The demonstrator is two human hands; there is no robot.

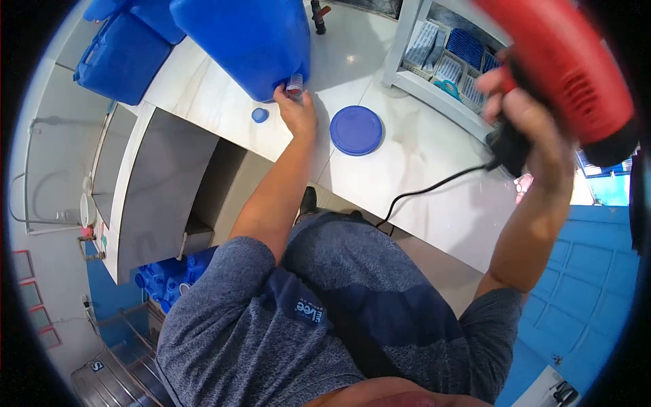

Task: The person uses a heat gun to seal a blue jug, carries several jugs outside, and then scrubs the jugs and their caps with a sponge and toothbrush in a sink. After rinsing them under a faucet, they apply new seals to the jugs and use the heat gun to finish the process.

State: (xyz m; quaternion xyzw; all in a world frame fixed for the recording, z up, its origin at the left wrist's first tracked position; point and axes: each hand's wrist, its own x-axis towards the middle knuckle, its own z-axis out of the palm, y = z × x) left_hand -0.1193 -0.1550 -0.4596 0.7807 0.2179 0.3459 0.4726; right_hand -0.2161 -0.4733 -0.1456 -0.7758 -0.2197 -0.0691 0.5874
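Note:
My right hand (532, 122) grips the black handle of a red heat gun (566, 61), raised above the right part of the counter and slightly blurred. A black cord runs from its handle down over the counter's edge. My left hand (297, 114) has its thumb and fingers closed round a small clear plastic sleeve (295, 83) at the lower corner of a large blue jug (247, 41). Part of the sleeve is hidden by the fingers. Left of that hand stands a small light-blue cap (260, 115); to its right lies a round blue lid (356, 130).
More blue jugs (122, 64) stand at the back left. A black tap with an orange handle (319, 17) is at the back. A white shelf (441, 95) holds baskets of packed items at the right. The white tiled counter's front edge (407, 211) runs before my body.

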